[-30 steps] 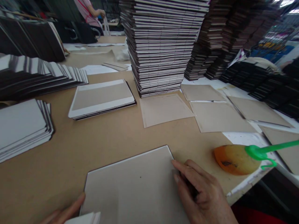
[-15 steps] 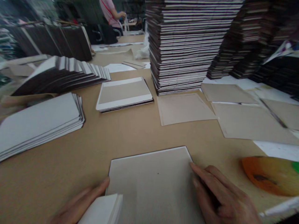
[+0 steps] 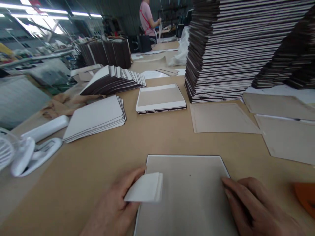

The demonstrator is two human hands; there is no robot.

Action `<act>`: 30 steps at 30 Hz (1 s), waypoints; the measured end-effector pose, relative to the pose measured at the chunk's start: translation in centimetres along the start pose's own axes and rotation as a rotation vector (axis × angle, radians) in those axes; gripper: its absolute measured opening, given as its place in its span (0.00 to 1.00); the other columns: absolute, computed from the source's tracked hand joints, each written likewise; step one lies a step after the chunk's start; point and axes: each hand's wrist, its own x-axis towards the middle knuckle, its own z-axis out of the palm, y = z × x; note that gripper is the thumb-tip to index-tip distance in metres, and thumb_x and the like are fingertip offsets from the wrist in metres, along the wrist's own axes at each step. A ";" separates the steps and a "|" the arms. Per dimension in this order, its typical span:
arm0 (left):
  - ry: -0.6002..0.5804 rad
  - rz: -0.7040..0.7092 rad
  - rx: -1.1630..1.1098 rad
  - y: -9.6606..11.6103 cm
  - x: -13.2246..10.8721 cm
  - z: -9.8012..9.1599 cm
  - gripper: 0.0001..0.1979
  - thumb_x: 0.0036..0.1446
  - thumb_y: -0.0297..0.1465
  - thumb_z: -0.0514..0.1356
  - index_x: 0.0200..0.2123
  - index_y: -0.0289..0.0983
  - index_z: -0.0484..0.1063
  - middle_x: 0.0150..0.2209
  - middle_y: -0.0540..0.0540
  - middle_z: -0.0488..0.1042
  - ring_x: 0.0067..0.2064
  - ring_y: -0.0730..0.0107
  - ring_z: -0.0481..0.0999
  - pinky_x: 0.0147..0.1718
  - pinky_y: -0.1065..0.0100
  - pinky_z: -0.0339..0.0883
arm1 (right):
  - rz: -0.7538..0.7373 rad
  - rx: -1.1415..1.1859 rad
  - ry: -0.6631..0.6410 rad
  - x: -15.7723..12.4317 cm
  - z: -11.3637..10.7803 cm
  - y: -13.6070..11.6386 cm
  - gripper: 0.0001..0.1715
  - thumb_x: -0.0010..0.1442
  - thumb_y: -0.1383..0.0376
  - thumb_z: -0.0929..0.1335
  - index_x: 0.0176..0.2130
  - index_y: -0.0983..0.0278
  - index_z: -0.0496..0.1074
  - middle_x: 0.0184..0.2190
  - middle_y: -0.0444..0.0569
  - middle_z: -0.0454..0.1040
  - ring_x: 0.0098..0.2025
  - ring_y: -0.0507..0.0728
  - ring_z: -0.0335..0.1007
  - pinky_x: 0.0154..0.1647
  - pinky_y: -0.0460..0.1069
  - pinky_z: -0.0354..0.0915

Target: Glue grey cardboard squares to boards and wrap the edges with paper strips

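A beige rectangular board (image 3: 194,203) with a thin white border lies on the brown table in front of me. It has a small dark speck near its middle. My left hand (image 3: 120,200) is at the board's left edge, closed around a white folded piece (image 3: 146,187), possibly paper or card, which juts over the board. At the right edge, the bent fingers of my right hand (image 3: 256,205) pinch the board's rim; the thumb is close to the index finger. The lower end of the board runs out of view.
Pale boards (image 3: 95,114) lie stacked at left, near a white fan-like device (image 3: 36,154). Bordered boards (image 3: 161,98) sit mid-table. A tall stack (image 3: 236,55) rises behind beige sheets (image 3: 221,118). An orange object (image 3: 305,196) is at right. A person (image 3: 149,19) stands far back.
The view has swung left, so things appear further right. My left hand has come up over the board's left edge with the white folded piece. My right hand stays at the right edge.
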 end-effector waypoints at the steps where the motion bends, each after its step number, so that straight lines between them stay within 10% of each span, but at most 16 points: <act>1: 0.007 -0.030 -0.003 0.1 0.0 0.0 0.21 0.55 0.32 0.56 0.53 0.45 0.66 0.47 0.50 0.75 0.47 0.65 0.75 0.42 0.69 0.72 | -0.006 0.026 -0.036 0.3 -0.3 -0.1 0.17 0.64 0.58 0.59 0.47 0.60 0.69 0.36 0.49 0.70 0.26 0.52 0.70 0.21 0.45 0.66; 5: -0.019 0.102 -0.014 -0.1 -0.2 0.5 0.16 0.58 0.32 0.54 0.49 0.46 0.70 0.47 0.49 0.72 0.49 0.63 0.72 0.47 0.64 0.68 | 0.007 0.181 -0.220 1.9 -2.2 -0.3 0.13 0.63 0.67 0.60 0.43 0.62 0.70 0.36 0.49 0.70 0.35 0.55 0.70 0.37 0.49 0.66; 13: -0.075 0.285 0.133 -0.3 -0.4 0.5 0.21 0.53 0.26 0.52 0.49 0.47 0.71 0.55 0.51 0.68 0.51 0.60 0.72 0.52 0.57 0.65 | -0.040 0.307 -0.559 3.1 -5.4 0.9 0.23 0.53 0.68 0.68 0.49 0.62 0.69 0.35 0.46 0.67 0.33 0.53 0.63 0.35 0.47 0.61; 21: -0.223 0.196 0.319 2.0 -0.7 -1.4 0.29 0.51 0.52 0.58 0.54 0.46 0.68 0.58 0.47 0.66 0.54 0.52 0.70 0.54 0.51 0.63 | -0.044 0.212 -0.562 2.1 -5.7 0.0 0.20 0.52 0.59 0.70 0.45 0.62 0.69 0.37 0.49 0.64 0.34 0.54 0.62 0.36 0.49 0.60; 30: -0.217 0.363 0.374 7.1 -3.3 -1.6 0.19 0.54 0.21 0.52 0.41 0.48 0.75 0.59 0.57 0.64 0.51 0.65 0.73 0.50 0.63 0.66 | -0.045 0.199 -0.430 1.0 -4.9 -0.4 0.22 0.52 0.58 0.69 0.45 0.65 0.69 0.41 0.53 0.64 0.41 0.58 0.65 0.43 0.51 0.61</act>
